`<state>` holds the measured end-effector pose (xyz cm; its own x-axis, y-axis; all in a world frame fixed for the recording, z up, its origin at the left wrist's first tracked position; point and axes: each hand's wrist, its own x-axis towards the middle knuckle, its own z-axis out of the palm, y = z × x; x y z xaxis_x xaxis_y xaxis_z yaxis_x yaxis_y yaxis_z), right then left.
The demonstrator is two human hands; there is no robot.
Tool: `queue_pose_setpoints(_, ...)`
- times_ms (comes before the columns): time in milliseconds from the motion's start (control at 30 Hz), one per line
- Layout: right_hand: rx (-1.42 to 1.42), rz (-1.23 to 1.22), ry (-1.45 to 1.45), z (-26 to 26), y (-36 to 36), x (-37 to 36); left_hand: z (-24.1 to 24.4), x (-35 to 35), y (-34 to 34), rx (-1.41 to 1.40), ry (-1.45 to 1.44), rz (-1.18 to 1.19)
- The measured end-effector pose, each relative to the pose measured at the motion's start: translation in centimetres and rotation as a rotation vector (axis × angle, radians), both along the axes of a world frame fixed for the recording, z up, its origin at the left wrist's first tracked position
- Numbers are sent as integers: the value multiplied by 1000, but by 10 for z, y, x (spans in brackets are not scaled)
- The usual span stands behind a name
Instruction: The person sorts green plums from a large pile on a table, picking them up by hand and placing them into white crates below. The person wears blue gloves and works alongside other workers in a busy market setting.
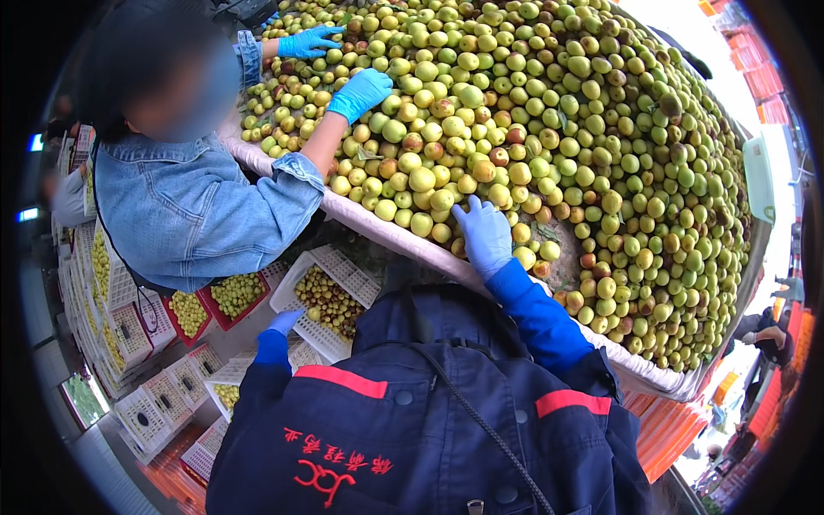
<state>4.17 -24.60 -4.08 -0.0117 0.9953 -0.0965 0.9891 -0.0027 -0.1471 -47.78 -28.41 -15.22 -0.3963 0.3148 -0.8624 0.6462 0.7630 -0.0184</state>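
A large heap of green and reddish-brown jujube-like fruit (470, 96) lies on a cloth-lined sorting table in front of me. My right hand (486, 235), in a pale blue-violet glove, reaches over the padded near edge (399, 241). Its fingers are apart and touch fruit at the heap's near side. Low on my left, my gloved left hand (285, 322) is beside a white plastic crate (288, 288). Smaller, browner fruit (328, 296) lies in that crate, with one greener fruit close to my fingertips. My sleeve and the angle hide whether this hand holds anything.
On my left, a person in a denim jacket (199, 212) has blue-gloved hands (362, 94) on the heap. Red crates of fruit (239, 299) and stacked white crates (158, 399) stand behind. Orange crates (663, 428) are at right, and a pale green bin (758, 177) adjoins the far edge.
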Motion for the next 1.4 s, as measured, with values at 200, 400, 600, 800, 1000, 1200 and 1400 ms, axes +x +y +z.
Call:
queue_pose_setpoints(200, 97, -130, 338, 11, -3, 7, -39, 9, -19, 274, -180, -7)
queue_pose_setpoints(400, -352, -716, 1924, 30, -6, 12, -38, 69, -30, 231, -359, -70)
queue_pose_setpoints(600, -632, -597, 2240, 43, 7, -27, -47, 101, -49, 294, -489, -202)
queue_pose_setpoints(800, -580, 166, 1693, 64, 13, -113, -66, 96, -63, 287, -453, -266)
queue_pose_setpoints(1000, -233, 183, 1272, 52, 6, -97, -109, 80, -93, 302, -536, -348)
queue_pose_setpoints(1200, -79, -460, 1386, 38, -31, 17, -58, 122, -47, 305, -414, -488)
queue_pose_setpoints(1400, 194, -797, 1445, 15, -64, 100, 35, 204, 47, 606, -462, -640)
